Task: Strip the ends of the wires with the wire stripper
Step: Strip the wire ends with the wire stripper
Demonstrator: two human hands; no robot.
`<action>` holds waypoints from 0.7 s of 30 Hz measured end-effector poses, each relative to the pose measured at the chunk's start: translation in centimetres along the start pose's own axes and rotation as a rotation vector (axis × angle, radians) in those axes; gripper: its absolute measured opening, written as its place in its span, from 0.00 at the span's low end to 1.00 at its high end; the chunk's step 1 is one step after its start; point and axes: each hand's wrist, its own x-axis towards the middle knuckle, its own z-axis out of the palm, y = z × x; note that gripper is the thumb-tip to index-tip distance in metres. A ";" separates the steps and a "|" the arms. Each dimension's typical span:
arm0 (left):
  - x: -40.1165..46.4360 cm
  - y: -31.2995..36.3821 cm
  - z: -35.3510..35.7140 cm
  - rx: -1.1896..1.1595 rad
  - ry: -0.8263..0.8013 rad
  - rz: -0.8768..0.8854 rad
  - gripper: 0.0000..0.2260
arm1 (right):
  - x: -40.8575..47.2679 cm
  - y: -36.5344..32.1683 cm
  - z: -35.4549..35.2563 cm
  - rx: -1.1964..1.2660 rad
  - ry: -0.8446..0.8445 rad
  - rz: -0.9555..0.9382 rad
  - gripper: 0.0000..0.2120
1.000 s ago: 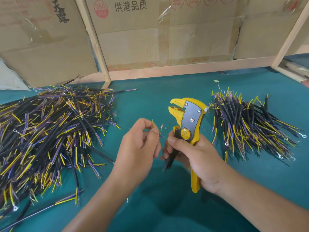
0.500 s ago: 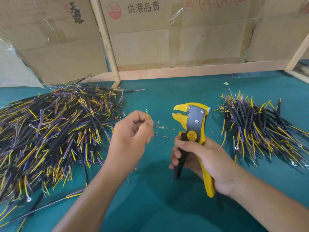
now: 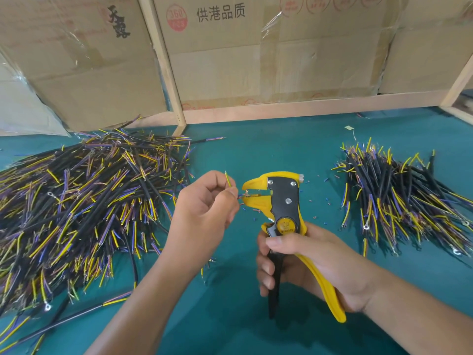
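My left hand (image 3: 204,213) pinches a thin wire (image 3: 227,178) whose yellow end sticks up above the fingers; another strand of it reaches right into the tool's jaws. My right hand (image 3: 304,262) grips the handles of the yellow and black wire stripper (image 3: 284,201), held upright with its jaws pointing left at the wire. The jaws look nearly closed on the wire's copper tip. Most of the wire is hidden inside my left fist.
A big heap of black cables with yellow and purple cores (image 3: 76,201) covers the green table (image 3: 256,149) on the left. A smaller bundle (image 3: 399,201) lies at the right. Small insulation scraps (image 3: 325,198) dot the table near the tool. Cardboard boxes (image 3: 256,52) and a wooden frame (image 3: 307,105) stand behind.
My two hands have come together: the wire end, held apart from the tool half a second ago, now sits in the stripper's jaws. The jaws have gone from open to nearly closed.
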 end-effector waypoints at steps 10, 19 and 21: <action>0.0 -0.1 0.0 0.019 -0.007 0.018 0.06 | -0.3 -0.4 0.2 -0.006 -0.024 -0.006 0.08; -0.2 -0.2 0.3 0.014 -0.022 0.040 0.06 | -0.3 -0.3 0.1 0.018 -0.003 0.030 0.12; -0.2 -0.2 0.3 0.017 -0.017 0.041 0.06 | -0.3 -0.4 0.1 0.025 0.000 0.033 0.14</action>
